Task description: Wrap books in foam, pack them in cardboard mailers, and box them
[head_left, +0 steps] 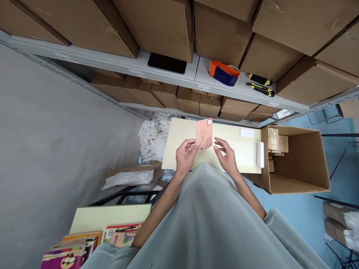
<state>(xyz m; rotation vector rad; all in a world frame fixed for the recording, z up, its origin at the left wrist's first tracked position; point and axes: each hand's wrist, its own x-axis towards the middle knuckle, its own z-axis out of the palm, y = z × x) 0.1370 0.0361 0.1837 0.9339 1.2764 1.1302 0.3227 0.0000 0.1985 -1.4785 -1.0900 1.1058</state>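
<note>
A thin pink booklet (pixel 204 133) with small print, a red-framed label and a barcode is held upright over the cream tabletop (pixel 179 130). My left hand (pixel 185 156) grips its lower left corner, thumb on the printed face. Just right of the booklet, my right hand (pixel 226 156) is apart from it, thumb and fingers spread with nothing between them. Farther right on the tabletop lie a white card (pixel 247 133) and a white roll (pixel 260 155).
An open carton (pixel 300 160) with small boxes stands right of the table. Ahead, a shelf (pixel 126 67) holds cartons, a black phone (pixel 167 63), an orange-blue tape dispenser (pixel 224 73) and cutters (pixel 260 85). Books (pixel 66 257) lie lower left; shredded paper (pixel 154 138) is at left.
</note>
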